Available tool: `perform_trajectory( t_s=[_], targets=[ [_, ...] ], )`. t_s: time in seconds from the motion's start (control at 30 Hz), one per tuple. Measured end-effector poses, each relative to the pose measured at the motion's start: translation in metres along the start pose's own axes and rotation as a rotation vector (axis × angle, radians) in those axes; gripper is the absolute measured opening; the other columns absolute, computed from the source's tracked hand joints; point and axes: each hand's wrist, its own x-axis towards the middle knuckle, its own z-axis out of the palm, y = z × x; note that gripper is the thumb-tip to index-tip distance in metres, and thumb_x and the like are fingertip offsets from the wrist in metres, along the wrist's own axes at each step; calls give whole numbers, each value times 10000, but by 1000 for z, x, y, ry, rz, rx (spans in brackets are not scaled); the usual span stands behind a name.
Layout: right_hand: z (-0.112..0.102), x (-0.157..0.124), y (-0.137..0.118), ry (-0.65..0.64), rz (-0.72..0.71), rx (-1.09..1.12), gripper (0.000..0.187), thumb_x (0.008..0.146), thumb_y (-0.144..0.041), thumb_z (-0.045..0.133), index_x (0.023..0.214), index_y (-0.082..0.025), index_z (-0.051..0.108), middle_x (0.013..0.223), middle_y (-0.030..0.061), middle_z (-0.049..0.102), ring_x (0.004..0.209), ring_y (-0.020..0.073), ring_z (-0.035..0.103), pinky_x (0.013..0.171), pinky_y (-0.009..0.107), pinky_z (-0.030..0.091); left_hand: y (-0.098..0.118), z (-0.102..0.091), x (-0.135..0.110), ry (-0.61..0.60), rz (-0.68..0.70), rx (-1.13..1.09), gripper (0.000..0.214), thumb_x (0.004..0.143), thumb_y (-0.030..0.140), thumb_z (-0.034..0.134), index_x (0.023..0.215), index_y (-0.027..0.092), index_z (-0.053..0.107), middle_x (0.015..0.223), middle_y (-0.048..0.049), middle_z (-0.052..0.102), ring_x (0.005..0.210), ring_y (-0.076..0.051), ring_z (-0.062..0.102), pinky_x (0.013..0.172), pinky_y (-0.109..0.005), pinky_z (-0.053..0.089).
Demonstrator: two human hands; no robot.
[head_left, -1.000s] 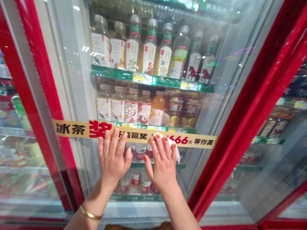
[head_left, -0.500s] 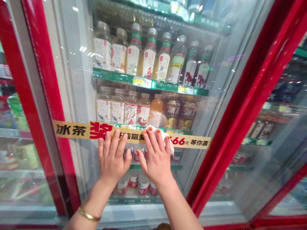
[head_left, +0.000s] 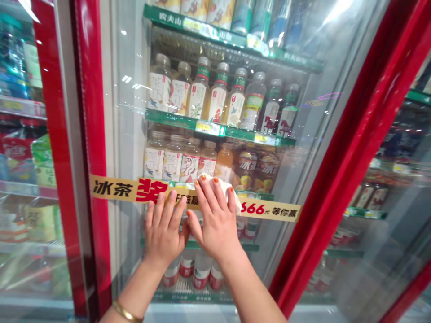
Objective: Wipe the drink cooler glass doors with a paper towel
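Red cooler door frame (head_left: 90,134) at far left. Left hand (head_left: 163,231), gold bangle (head_left: 126,312) on wrist, lies flat on the glass door (head_left: 129,134), fingers (head_left: 171,206) spread wide, holding nothing, tips on the yellow promo strip (head_left: 114,188). Right hand (head_left: 215,224) just beside it, fingers (head_left: 210,193) splayed, pressing a white cloth (head_left: 224,188) to the glass at the strip's top edge. Behind the glass, bottled teas (head_left: 171,161) stand on green shelves (head_left: 215,130).
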Motion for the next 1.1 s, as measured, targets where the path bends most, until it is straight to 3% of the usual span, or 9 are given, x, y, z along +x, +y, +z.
perform_trajectory(
  t_s=[0.13,0.27,0.37,0.5,0.6,0.73,0.83,0.93,1.1],
  targets=[
    [-2,-40,27,55,163,-47,826,1113,-377,528,1801,-315,76,1824,40,342,1727,324,241,1421,637,117,-1,1,1,-10,3,4,755,1053,258,577,1753,237,295,1838,-19,232,1745,-246,156,1447,-485,97],
    [-1,-28,39,172,393,-77,810,1132,-360,464,1802,-265,19,1865,119,176,1740,406,138,1355,794,140,1,0,1,-42,17,-16,682,1111,316,453,1761,224,265,1850,-16,193,1750,-237,118,1445,-468,55],
    [11,-15,8,121,174,-32,795,1132,-409,477,1800,-220,89,1838,88,285,1754,305,113,1420,652,6,-2,-10,2,-58,9,-58,637,1136,357,374,1754,222,296,1828,-42,290,1739,-225,187,1432,-451,129],
    [16,-32,-18,-58,-254,36,706,1128,-442,518,1767,-266,277,1744,-35,476,1743,160,149,1430,434,-112,-29,-32,5,-18,-18,1,685,1080,279,549,1736,292,351,1726,-60,503,1670,-192,373,1388,-423,260],
    [6,-30,-4,-40,-168,-8,754,1119,-439,551,1779,-270,227,1744,-11,481,1737,179,187,1436,444,-85,-56,-40,8,-55,-39,104,728,1059,269,605,1735,347,345,1791,-29,386,1731,-220,228,1430,-487,117],
    [2,17,1,39,28,-69,824,1121,-427,511,1796,-259,70,1817,61,350,1739,308,191,1430,606,19,-74,-34,9,-71,-7,131,760,1075,290,564,1766,321,249,1845,-14,202,1756,-232,58,1442,-498,48],
    [14,34,-22,-12,-152,-8,776,1133,-451,487,1792,-258,126,1804,26,375,1734,275,220,1435,569,-31,-74,-30,7,-54,-13,133,778,1079,302,550,1776,271,205,1830,-39,250,1752,-227,82,1445,-490,63],
    [22,16,-33,-89,-383,46,703,1136,-482,495,1764,-246,284,1765,-5,443,1724,199,242,1433,456,-92,-72,-30,6,-57,-17,133,779,1085,321,533,1779,238,188,1808,-60,320,1749,-227,106,1445,-491,77],
    [8,15,-5,-108,-424,32,752,1129,-473,538,1777,-279,210,1719,24,513,1688,218,345,1418,493,-135,-74,-30,4,-51,3,115,714,1115,399,432,1774,225,220,1782,-83,390,1747,-257,138,1438,-524,108]
  ],
)
